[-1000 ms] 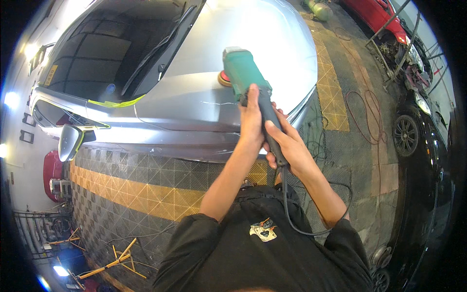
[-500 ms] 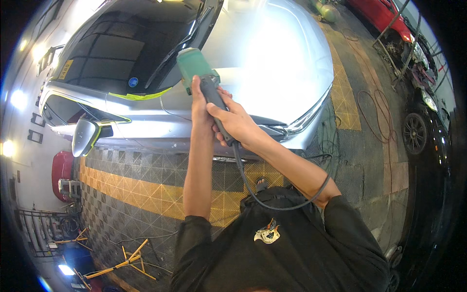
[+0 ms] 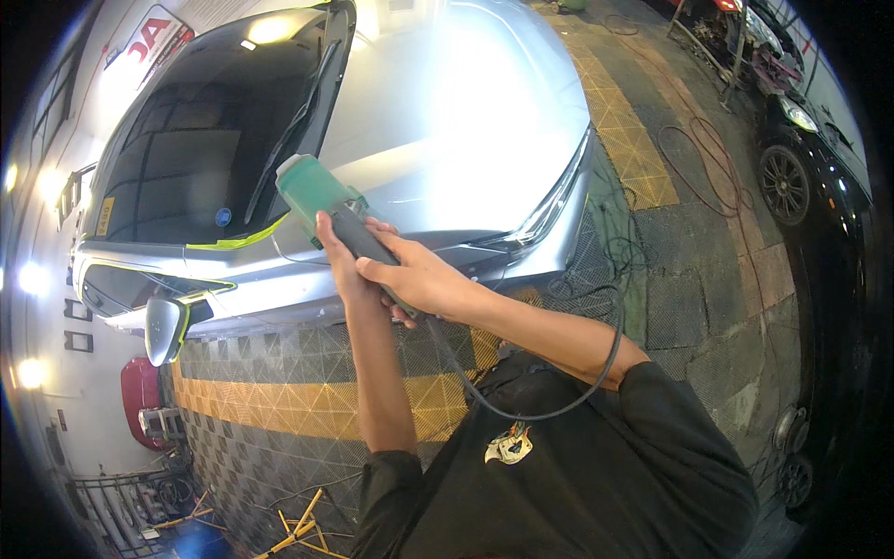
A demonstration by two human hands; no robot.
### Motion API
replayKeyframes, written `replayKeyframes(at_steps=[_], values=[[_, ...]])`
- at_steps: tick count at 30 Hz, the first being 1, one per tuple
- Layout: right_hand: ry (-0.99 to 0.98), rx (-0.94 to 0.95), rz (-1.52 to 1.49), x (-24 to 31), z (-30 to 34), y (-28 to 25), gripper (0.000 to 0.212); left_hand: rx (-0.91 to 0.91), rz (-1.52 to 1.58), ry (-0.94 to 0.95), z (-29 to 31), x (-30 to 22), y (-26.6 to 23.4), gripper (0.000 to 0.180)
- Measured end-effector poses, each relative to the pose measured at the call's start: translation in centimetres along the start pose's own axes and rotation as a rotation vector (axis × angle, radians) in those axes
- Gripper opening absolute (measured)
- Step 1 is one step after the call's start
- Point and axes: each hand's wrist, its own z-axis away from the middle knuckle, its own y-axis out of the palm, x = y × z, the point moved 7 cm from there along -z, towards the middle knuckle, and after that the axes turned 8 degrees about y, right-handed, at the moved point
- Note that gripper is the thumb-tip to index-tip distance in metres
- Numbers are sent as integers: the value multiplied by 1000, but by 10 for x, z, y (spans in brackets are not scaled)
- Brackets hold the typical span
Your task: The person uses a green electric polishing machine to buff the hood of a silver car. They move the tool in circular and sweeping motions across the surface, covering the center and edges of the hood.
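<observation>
Both my hands hold a green and dark grey corded polisher (image 3: 315, 191) over the side of a silver car's hood (image 3: 391, 186), close to the windshield's lower corner. My left hand (image 3: 341, 265) is wrapped around the body just behind the green head. Further back, my right hand (image 3: 424, 277) grips the dark handle, its thumb lying on top. The tool's working face is hidden, so I cannot tell whether it touches the paint. A black power cord (image 3: 559, 408) leaves the handle's rear and loops beneath my right forearm.
Yellow-green masking tape (image 3: 240, 238) edges the windshield (image 3: 209, 140). The side mirror (image 3: 165, 328) sticks out at left. Yellow stands (image 3: 300, 529) are on the tiled floor (image 3: 289, 405) at lower left. Hoses (image 3: 712, 172) and a black car (image 3: 810, 177) lie to the right.
The polisher and both hands have moved left over the hood, toward the windshield. The whole view has also shifted, with the silver car lower in it. Both grips are kept.
</observation>
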Motion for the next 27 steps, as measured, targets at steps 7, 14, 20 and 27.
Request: replayKeyframes(at_steps=[7, 14, 20, 27], values=[[-28, -104, 11, -12, 44, -69, 74, 58, 40, -70, 28, 64, 66, 68], [-27, -266, -34, -22, 100, -149, 81, 59, 73, -174, 47, 144, 127, 68], [-82, -405, -120, -50, 142, -227, 95, 130, -51, -303, 67, 229, 187, 70], [-185, -496, -307, -89, 161, -303, 97, 287, -201, -270, 69, 305, 234, 56]])
